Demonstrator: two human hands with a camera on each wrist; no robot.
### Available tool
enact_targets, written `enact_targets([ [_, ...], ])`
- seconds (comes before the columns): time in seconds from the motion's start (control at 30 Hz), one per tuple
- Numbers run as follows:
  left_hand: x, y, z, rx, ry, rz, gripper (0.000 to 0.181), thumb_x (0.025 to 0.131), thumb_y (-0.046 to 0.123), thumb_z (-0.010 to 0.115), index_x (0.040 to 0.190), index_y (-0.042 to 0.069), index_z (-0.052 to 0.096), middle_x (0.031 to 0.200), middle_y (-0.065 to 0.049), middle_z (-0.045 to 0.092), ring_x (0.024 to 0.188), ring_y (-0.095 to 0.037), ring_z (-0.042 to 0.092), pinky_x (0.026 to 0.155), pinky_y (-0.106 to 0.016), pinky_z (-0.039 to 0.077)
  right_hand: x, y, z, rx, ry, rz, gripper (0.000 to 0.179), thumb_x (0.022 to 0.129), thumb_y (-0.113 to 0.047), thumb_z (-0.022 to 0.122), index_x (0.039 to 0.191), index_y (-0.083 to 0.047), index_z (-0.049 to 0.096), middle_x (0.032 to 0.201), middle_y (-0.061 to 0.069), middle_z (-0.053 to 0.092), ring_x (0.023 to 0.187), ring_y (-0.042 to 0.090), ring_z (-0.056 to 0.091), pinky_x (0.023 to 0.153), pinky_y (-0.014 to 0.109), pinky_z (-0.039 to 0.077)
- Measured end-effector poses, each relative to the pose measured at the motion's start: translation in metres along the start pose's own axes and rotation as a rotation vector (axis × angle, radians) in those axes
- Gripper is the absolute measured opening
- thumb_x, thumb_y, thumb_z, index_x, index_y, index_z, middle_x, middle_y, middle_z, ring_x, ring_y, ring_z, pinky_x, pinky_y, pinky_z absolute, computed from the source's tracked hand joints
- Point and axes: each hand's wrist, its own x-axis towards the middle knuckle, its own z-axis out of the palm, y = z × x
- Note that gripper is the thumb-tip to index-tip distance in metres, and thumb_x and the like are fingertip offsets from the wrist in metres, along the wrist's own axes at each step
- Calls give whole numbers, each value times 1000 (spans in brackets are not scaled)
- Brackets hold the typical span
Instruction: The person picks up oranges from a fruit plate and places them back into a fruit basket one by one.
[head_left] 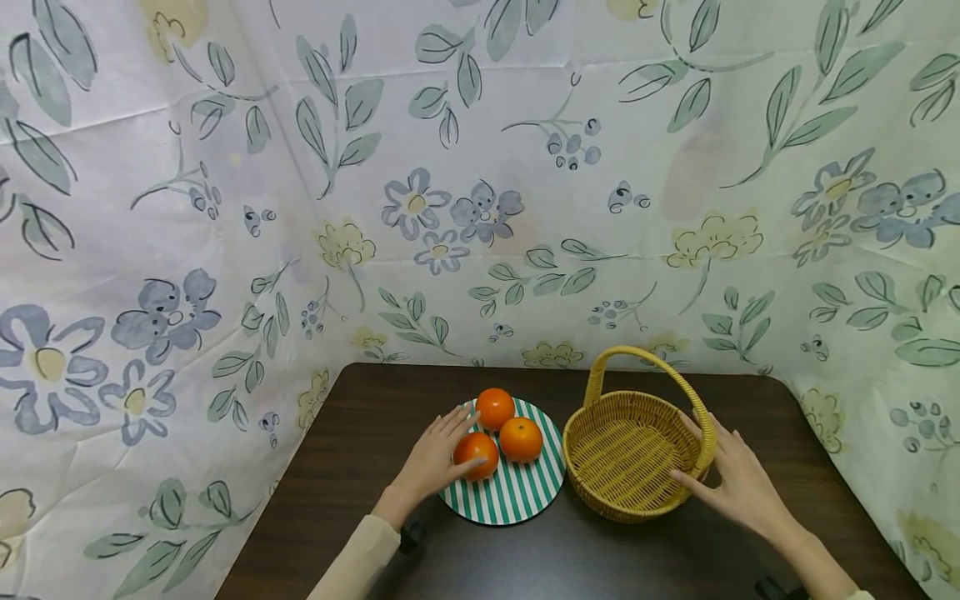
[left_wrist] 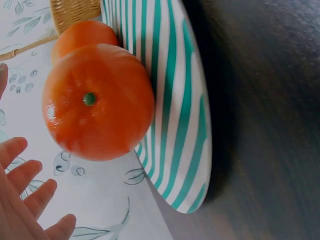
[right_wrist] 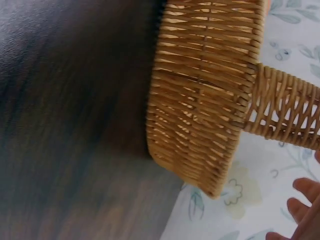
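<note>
Three oranges lie together on a round plate with green and white stripes: a back one, a right one and a front one. My left hand is spread at the plate's left side, nearest the front orange. In the left wrist view its fingers stand apart from that orange. To the right of the plate stands a yellow wicker basket with an upright handle. Beside its right side is my right hand, fingers loosely extended near the handle; whether they touch it I cannot tell.
Plate and basket stand side by side on a dark wooden table. A cloth printed with flowers and leaves hangs behind the table and along its sides.
</note>
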Motion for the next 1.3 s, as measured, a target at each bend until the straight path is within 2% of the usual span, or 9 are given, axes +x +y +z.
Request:
enact_targets([
  [0.33,-5,-1,8,-30,12,34,70,88,57,50,143,15,38,150,-3,30,137,-24,30,110,-51,25,-7,4,7,18,2,14,86,72,-36,78,145,-24,34,147,12,34,132,41,31,107,64,12],
  [0.57,-6,-2,15,-58,-12,7,71,86,61,49,143,19,38,150,0,31,135,-21,33,109,-51,28,-12,3,11,21,-19,33,88,70,-38,78,145,-24,33,144,13,38,125,45,36,105,66,14],
  [0.87,-9,-2,19,-65,-7,5,72,84,59,54,142,18,39,149,-1,34,132,-25,38,104,-50,35,-20,9,18,15,-49,45,89,70,-39,78,145,-24,33,147,12,33,127,46,33,104,67,14],
  [1.07,-8,-3,21,-84,-24,-8,74,83,59,56,142,17,39,149,-1,34,131,-25,39,103,-49,37,-26,14,24,17,-65,48,87,70,-40,78,144,-23,36,143,19,36,125,47,36,102,68,18],
  [1.3,-6,-7,23,-106,-38,-13,78,81,60,58,143,15,38,150,0,32,130,-24,40,101,-48,40,-32,16,28,6,-85,59,86,73,-40,76,145,-23,33,144,20,34,135,36,28,104,67,15],
])
